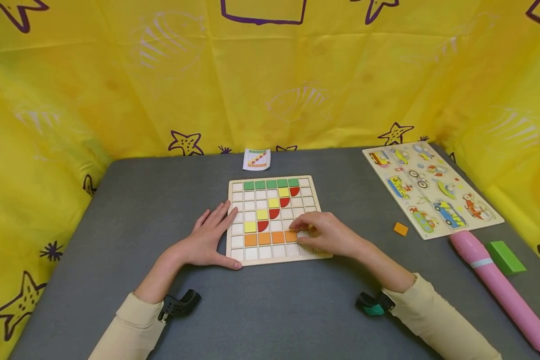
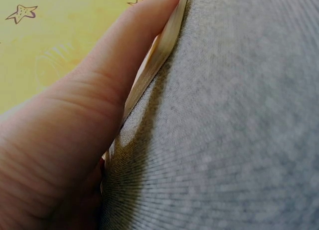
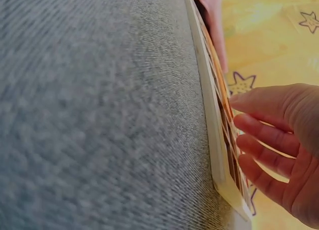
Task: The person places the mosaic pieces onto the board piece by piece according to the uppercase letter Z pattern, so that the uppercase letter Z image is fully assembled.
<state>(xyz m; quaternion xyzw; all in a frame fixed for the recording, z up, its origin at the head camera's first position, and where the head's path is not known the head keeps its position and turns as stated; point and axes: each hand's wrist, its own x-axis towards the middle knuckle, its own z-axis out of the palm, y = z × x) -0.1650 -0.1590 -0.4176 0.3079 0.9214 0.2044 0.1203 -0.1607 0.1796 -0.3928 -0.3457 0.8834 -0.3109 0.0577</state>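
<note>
A wooden grid board (image 1: 279, 261) lies on the table before me, with rows of white squares. In it sit green tiles (image 1: 271, 184) along the top, a diagonal of yellow squares (image 1: 262, 214) and red quarter-round pieces (image 1: 274, 213), and a row of orange tiles (image 1: 264, 239). My left hand (image 1: 209, 239) rests spread at the board's left side, fingers along the edge and thumb at the near corner. Over the right end of the orange row, my right hand (image 1: 326, 232) has its thumb and index fingertip at the last orange tile (image 1: 290, 236), which lies in its square.
A small pattern card (image 1: 256, 159) lies behind the board. To the right are a loose orange tile (image 1: 400, 229), a picture puzzle board (image 1: 432, 189), a pink stick-like object (image 1: 504, 287) and a green block (image 1: 505, 258). A yellow cloth (image 1: 238, 95) hangs around the table.
</note>
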